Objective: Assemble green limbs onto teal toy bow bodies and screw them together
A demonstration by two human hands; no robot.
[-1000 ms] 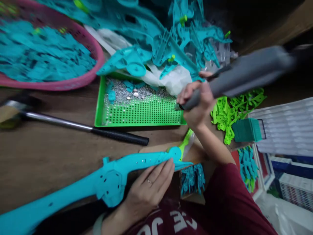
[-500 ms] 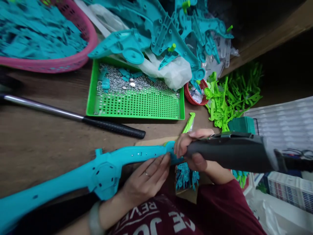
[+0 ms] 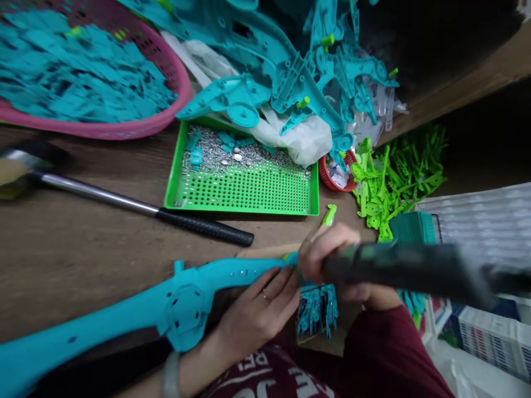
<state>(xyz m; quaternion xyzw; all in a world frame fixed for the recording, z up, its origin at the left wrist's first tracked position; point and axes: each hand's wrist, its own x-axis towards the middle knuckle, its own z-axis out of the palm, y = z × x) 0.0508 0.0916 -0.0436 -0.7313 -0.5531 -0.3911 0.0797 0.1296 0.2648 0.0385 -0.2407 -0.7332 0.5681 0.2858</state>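
Observation:
A long turquoise plastic shell (image 3: 186, 309) with a hexagonal bulge and small screw holes lies along the table's front edge. My left hand (image 3: 265, 309), with a ring, presses its closed fingers on the narrow right end of the shell. My right hand (image 3: 327, 249) is wrapped round a dark power screwdriver (image 3: 398, 271), blurred by motion, with its rear end pointing right. The tool's tip is hidden behind my hands, so I cannot tell whether it touches the shell.
A green perforated tray (image 3: 244, 190) holds screws. Left of it are a hammer (image 3: 203, 224) and a pink basket (image 3: 182, 94) of turquoise parts. Turquoise shells (image 3: 269, 55) pile up behind; a red basket (image 3: 332, 179) and lime-green parts (image 3: 377, 188) lie right.
The camera view has shifted, so the table's things appear lower and further right. The screwdriver looks more blurred and its body has tilted. Both hands keep their places at the shell's end.

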